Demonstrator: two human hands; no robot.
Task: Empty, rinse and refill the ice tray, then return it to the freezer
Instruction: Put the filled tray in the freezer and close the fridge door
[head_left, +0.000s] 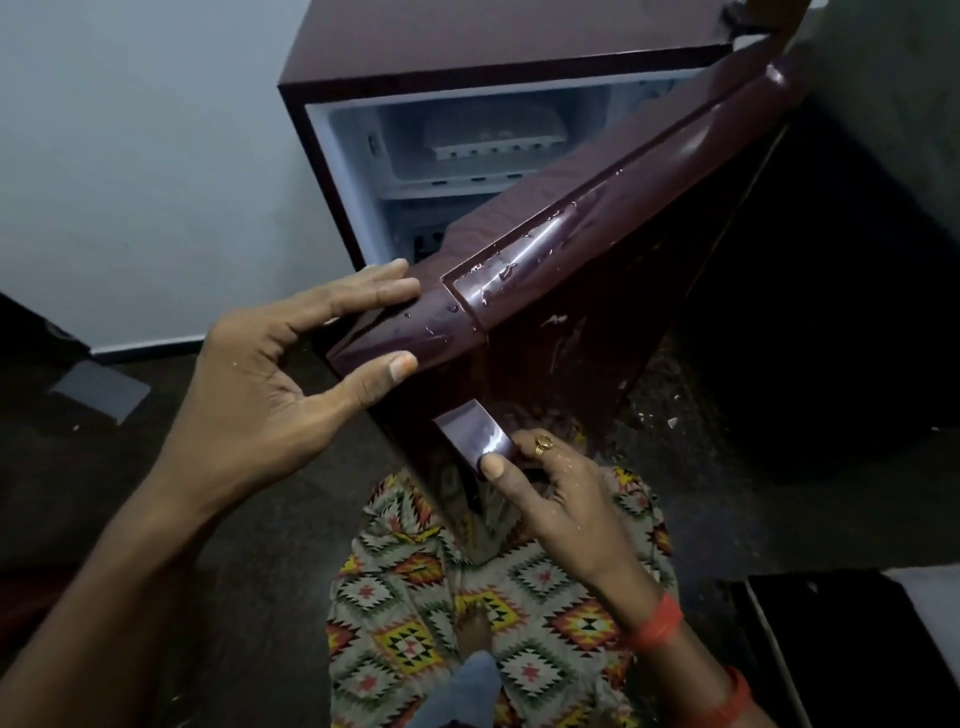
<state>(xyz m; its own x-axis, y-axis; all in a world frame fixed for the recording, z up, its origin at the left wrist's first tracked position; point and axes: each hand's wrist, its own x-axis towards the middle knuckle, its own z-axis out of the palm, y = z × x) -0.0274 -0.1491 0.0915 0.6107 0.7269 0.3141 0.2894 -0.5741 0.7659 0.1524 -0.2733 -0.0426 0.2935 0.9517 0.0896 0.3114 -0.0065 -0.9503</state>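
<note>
Blocking the freezer (467, 171): wet maroon door (597, 244)

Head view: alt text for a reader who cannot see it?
A left hand holds the top edge of a wet, glossy maroon fridge door, part open; the right hand grips its handle. A white plastic ice tray sits in the freezer behind.
</note>
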